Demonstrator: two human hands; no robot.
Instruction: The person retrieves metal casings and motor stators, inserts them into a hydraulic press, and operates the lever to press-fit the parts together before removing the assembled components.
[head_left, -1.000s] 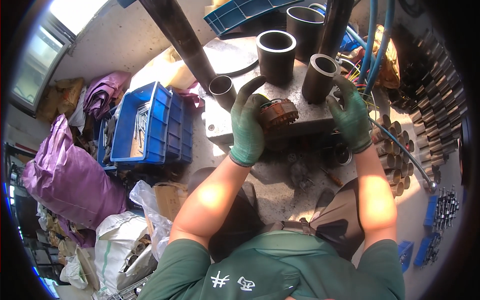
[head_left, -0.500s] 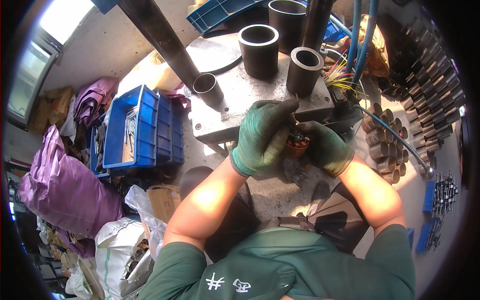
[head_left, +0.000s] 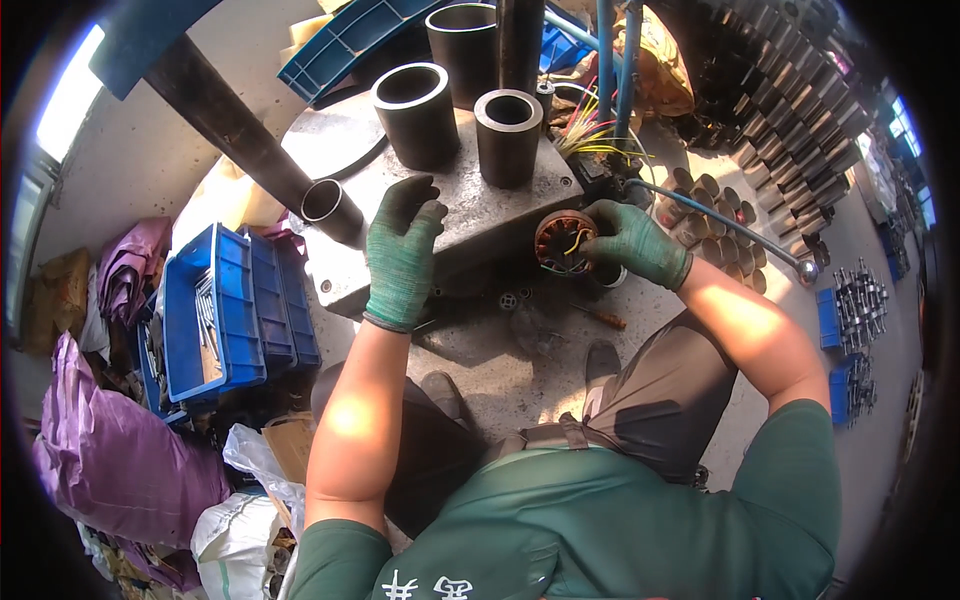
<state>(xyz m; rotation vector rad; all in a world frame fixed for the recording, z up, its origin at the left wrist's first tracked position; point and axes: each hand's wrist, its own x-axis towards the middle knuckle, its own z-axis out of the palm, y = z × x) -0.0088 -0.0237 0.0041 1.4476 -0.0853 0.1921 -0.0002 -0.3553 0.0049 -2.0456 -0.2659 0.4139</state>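
My right hand [head_left: 640, 243], in a green glove with dark fingertips, grips a round motor stator [head_left: 562, 240] with reddish-brown windings and a yellow lead across its opening. The stator is off the front edge of a metal press table [head_left: 480, 225]. Gloved alike, my left hand [head_left: 402, 258] is raised over the table's front part, fingers apart and nothing in them. On the table stand thick dark steel tubes: a wide one [head_left: 418, 125] beyond my left hand, a narrower one [head_left: 508, 145] to its right and another [head_left: 463, 50] behind. A short thin-walled tube [head_left: 333, 212] stands left of my left hand.
Steel columns [head_left: 230, 125] rise from the table. Blue hoses [head_left: 627, 70] and coloured wires [head_left: 595, 130] are at its right. Blue crates [head_left: 215, 310] and a purple sack [head_left: 125, 440] fill the left. Small tubes [head_left: 715, 225] lie stacked on the right floor; a handled tool [head_left: 600, 316] lies below.
My hands were together around the stator. Now my left hand has let go and moved left, while my right holds the stator with its opening turned up. The view has shifted right.
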